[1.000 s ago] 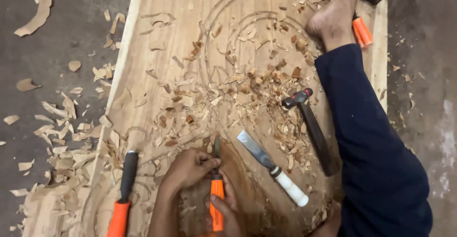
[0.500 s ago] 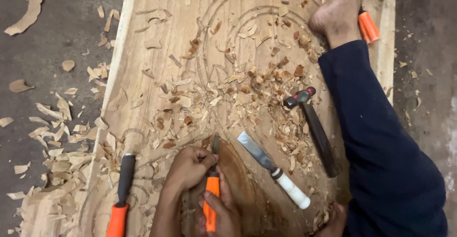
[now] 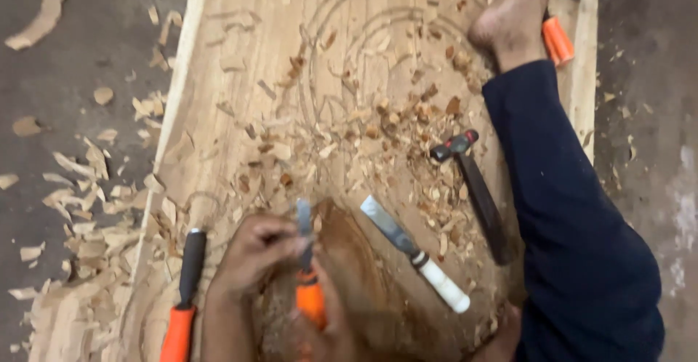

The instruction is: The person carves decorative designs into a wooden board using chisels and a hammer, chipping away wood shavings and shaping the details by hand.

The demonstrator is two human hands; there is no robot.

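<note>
Both hands have crept farther up the plank (image 3: 240, 115): left hand (image 3: 254, 256) pinching the chisel (image 3: 307, 260) blade, right hand (image 3: 327, 326) wrapping its orange handle.

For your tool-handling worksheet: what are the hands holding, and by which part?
A chisel: left hand pinches its metal blade, right hand grips the orange handle.
</note>
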